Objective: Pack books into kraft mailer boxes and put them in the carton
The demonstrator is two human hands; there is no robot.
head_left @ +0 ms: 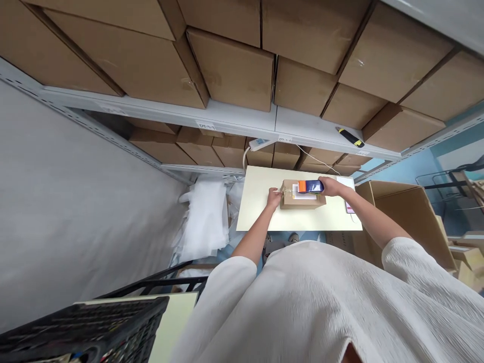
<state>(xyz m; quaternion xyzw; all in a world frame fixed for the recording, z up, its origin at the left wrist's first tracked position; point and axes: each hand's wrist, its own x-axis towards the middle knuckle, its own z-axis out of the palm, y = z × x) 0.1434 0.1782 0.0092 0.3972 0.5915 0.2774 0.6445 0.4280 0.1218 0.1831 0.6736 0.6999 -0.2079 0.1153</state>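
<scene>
Cardboard box [302,200]: tape dispenser [310,187] on top.
Left hand [274,197]: clasping box end; brace firmly.
Right hand [331,186]: wrapped round dispenser; keep level.

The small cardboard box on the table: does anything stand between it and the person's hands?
Nothing blocks the left hand, which touches the left end of the small cardboard box directly. The right hand holds a tape dispenser, which lies on the box top, between that hand and the box.
</scene>
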